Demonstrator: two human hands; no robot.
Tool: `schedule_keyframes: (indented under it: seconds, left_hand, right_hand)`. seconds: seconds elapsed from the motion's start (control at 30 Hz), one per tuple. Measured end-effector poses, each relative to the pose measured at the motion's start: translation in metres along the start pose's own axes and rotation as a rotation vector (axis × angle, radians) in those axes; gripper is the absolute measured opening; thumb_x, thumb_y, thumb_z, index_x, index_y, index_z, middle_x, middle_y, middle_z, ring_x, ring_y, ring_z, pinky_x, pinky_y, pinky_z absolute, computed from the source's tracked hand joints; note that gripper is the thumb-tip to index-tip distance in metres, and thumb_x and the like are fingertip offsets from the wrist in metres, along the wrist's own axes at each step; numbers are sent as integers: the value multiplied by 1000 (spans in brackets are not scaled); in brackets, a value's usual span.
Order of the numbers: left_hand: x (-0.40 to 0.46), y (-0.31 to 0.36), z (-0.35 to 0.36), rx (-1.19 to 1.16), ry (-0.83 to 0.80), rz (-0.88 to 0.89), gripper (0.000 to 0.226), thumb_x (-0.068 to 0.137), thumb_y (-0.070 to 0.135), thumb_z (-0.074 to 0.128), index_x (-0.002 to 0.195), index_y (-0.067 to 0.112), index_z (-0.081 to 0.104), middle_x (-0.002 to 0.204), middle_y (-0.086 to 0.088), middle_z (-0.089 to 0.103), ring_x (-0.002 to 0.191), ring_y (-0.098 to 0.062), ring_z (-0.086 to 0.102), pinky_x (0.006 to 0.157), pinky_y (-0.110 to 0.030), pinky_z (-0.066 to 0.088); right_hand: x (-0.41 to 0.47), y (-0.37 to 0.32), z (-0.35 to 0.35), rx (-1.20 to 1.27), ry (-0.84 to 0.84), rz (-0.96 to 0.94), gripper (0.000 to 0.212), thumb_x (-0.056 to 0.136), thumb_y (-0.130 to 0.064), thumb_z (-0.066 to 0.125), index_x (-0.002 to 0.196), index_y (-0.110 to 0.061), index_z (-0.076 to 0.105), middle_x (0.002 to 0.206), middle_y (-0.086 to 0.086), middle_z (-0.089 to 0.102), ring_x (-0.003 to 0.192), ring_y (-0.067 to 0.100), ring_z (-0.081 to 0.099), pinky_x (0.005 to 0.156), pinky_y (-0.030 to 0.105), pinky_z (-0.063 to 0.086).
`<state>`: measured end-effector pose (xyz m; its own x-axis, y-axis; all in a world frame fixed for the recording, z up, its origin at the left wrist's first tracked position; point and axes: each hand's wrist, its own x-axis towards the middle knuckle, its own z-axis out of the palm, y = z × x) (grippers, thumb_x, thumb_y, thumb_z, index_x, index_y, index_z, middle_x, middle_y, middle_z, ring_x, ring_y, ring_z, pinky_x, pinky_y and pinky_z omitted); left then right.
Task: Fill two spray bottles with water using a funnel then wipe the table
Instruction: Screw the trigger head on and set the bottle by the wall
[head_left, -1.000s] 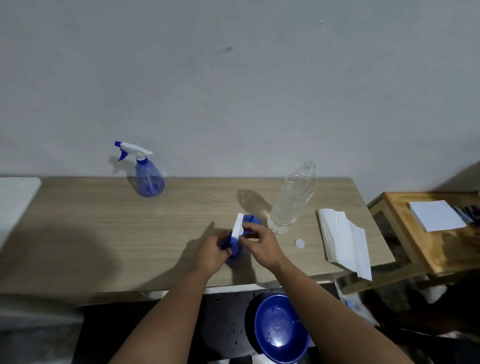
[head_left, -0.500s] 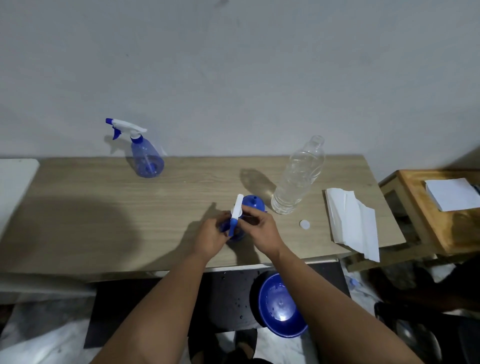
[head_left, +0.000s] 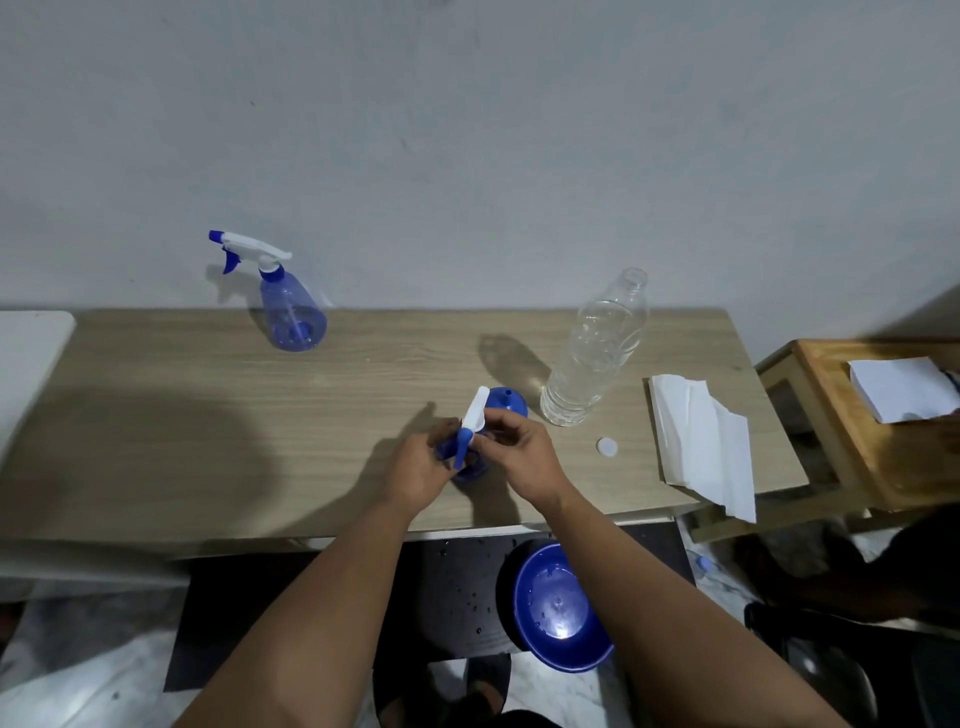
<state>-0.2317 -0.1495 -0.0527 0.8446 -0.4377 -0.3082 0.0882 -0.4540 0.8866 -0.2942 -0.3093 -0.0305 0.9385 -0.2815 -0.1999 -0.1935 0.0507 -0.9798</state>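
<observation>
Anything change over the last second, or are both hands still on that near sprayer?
Little changed. Both hands keep their hold: the left hand grips the near spray bottle, the right hand pinches its white sprayer head. The view tilted down, so everything sits higher in frame. The far spray bottle, water bottle, cap and tissue have not moved on the table.

From my seat I see two bare forearms, no sleeves showing anywhere along them up to the near edge of the view. The left hand (head_left: 423, 465) and the right hand (head_left: 519, 457) are bare too: no gloves, and I can make out no rings, watch or bands at either wrist. The near bottom edge is too dark for me to read any clothing.
</observation>
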Motion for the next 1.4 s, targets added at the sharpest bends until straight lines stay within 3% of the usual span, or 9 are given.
schedule_keyframes:
  seconds: [0.2, 0.33, 0.5, 0.63, 0.77, 0.9, 1.03, 1.27, 1.4]
  left_hand:
    - [-4, 5, 1, -24, 9, 48, 37, 83, -2, 74, 103, 29, 71, 82, 31, 72, 76, 11, 64, 72, -9, 46]
    - [-4, 10, 0, -46, -2, 61, 34, 85, -3, 73, 108, 23, 73, 87, 20, 74, 80, 8, 65, 75, -11, 49]
    - [3, 0, 1, 12, 52, 10, 46, 77, 10, 79, 81, 55, 69, 72, 11, 73, 67, -13, 67, 69, -32, 53]
    - [3, 2, 1, 72, 34, -5, 37, 79, 5, 78, 67, 35, 60, 49, 17, 59, 46, 1, 50, 57, -21, 41]
    - [-1, 6, -2, 58, 34, 37, 23, 79, 9, 76, 87, 30, 71, 69, 9, 71, 67, -15, 65, 64, -24, 48]
    - [-3, 7, -4, 59, 1, 107, 41, 82, 4, 65, 99, 41, 73, 87, 26, 74, 81, 6, 66, 76, -15, 50]
    - [0, 9, -3, 69, 24, 37, 36, 80, -1, 74, 95, 31, 70, 65, 27, 67, 60, 9, 59, 61, -8, 43]
    - [6, -1, 0, 163, 48, -80, 39, 73, 43, 81, 91, 9, 73, 76, -5, 71, 68, -24, 64, 66, -36, 51]
    - [1, 6, -2, 72, 36, -16, 24, 70, 26, 68, 81, 48, 71, 78, 2, 74, 72, -22, 66, 74, -40, 55]
  right_hand:
    - [0, 0, -2, 19, 0, 28, 32, 87, 8, 78, 117, 1, 75, 109, 18, 79, 98, 22, 74, 93, 34, 59]
    - [1, -6, -6, 4, -52, 65, 35, 89, 12, 73, 123, 5, 72, 99, 11, 77, 86, 14, 73, 85, 28, 59]
    - [5, -9, 1, -1, 15, 57, 33, 88, 3, 80, 119, -3, 75, 97, 17, 77, 87, 20, 72, 83, 37, 60]
    - [1, -8, 3, -39, 30, 41, 24, 87, 5, 80, 110, -2, 73, 84, -6, 75, 79, 8, 70, 78, 28, 57]
    - [-2, -13, 2, -80, -8, 15, 30, 83, 3, 82, 109, -9, 72, 98, -1, 79, 94, 16, 75, 88, 32, 60]
    - [-2, -15, 5, -204, 11, -46, 34, 83, -5, 77, 114, -18, 77, 109, -3, 80, 108, 14, 74, 100, 28, 56]
    - [-1, -19, 5, -193, 68, -54, 25, 87, -10, 80, 111, -17, 81, 104, -2, 81, 103, 17, 76, 97, 38, 59]
    - [-2, -17, 14, -262, 75, -31, 25, 89, -16, 79, 113, -21, 80, 99, -6, 81, 93, 18, 76, 92, 46, 61]
    - [-3, -17, 9, -249, 37, -23, 25, 92, -12, 75, 116, -18, 78, 101, 0, 80, 95, 23, 77, 93, 45, 61]
